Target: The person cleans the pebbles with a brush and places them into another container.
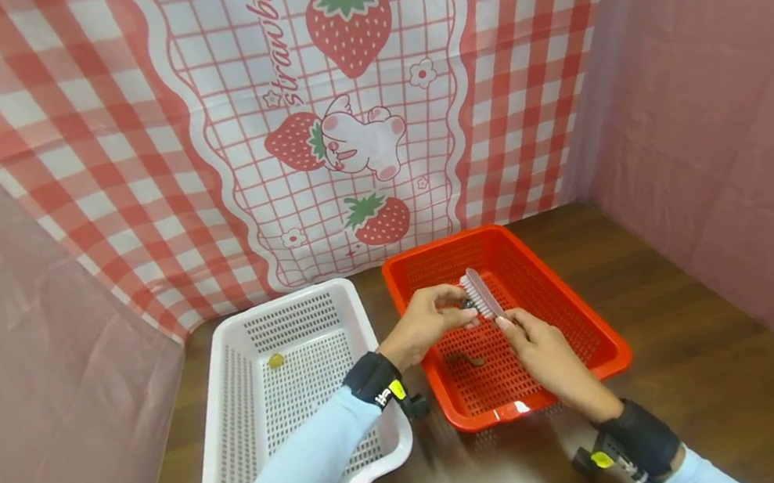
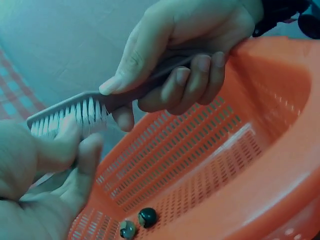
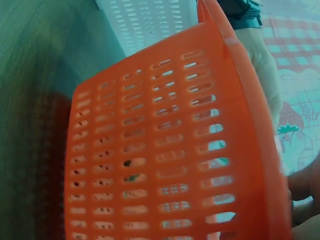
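Note:
Above the red-orange basket [image 1: 447, 404], my right hand [image 1: 548, 354] [image 2: 182, 60] grips the handle of a brush [image 1: 483, 294] [image 2: 75, 112] with a mauve back and white bristles. My left hand [image 1: 427, 320] [image 2: 47, 175] pinches a small dark object [image 1: 468, 304] against the bristles; fingers mostly hide it in the left wrist view. Inside the basket, two small dark round pieces [image 2: 148, 217] lie close together in the left wrist view. The right wrist view shows mainly the basket's slotted wall [image 3: 150, 150], with part of an arm behind its rim.
A white basket [image 1: 210, 417] stands left of the red-orange one, holding a small yellow round piece [image 1: 275, 360]. Both baskets are on a dark wooden table [image 1: 696, 351]. Behind them hangs a strawberry-print cloth [image 1: 521, 101], with pink cloth at both sides.

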`<state>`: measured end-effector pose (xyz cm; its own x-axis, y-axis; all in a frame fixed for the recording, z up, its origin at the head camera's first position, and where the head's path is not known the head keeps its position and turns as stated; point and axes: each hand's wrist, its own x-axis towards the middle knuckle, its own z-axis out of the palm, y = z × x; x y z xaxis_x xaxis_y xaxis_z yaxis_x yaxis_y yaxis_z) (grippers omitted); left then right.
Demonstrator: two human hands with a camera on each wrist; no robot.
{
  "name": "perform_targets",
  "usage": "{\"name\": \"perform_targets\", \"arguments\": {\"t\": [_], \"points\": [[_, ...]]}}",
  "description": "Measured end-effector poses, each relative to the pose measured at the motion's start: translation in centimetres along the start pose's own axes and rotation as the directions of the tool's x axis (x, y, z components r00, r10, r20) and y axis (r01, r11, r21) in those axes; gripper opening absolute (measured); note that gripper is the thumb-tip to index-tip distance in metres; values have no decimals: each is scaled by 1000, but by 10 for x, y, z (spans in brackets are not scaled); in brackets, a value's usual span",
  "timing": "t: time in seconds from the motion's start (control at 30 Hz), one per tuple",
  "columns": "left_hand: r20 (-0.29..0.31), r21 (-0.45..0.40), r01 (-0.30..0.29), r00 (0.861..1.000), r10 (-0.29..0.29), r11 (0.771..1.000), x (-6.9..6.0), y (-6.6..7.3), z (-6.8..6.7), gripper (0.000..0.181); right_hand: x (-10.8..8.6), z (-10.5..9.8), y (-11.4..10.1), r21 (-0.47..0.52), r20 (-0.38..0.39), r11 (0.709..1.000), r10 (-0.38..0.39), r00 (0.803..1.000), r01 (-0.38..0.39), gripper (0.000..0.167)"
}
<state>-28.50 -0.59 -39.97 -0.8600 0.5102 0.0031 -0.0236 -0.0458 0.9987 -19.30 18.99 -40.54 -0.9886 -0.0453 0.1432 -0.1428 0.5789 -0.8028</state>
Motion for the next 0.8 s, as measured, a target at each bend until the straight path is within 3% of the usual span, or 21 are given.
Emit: {"name": "perform_targets", "arguments": {"t": [0.13,0.27,0.47,0.63,0.73,0.8], "points": [[-101,-45,-27,995,23,999,-5,-1,6,32,-3,-1,-3,-32,10,999,-6,1000,6,35],[-108,-10,-41,993,40,999,-7,-2,13,29,-3,-1,-4,-51,-14,999,-6,1000,5,33],[-188,-21,-47,981,42,999,-8,-5,17,28,-5,-1,-6,-82,11,997,11,1000,-10,30],[-190,11,-51,980,52,999,-9,-6,18,27,-3,0,-7,-90,-5,996,-3,1000,2,31],[-232,-24,-56,971,49,998,-8,-6,18,25,-4,1,-8,-104,9,995,1,1000,0,31],[-220,-28,-41,975,34,999,-8,-5,17,23,-4,1,-8,-103,11,995,11,1000,-9,32]]}}
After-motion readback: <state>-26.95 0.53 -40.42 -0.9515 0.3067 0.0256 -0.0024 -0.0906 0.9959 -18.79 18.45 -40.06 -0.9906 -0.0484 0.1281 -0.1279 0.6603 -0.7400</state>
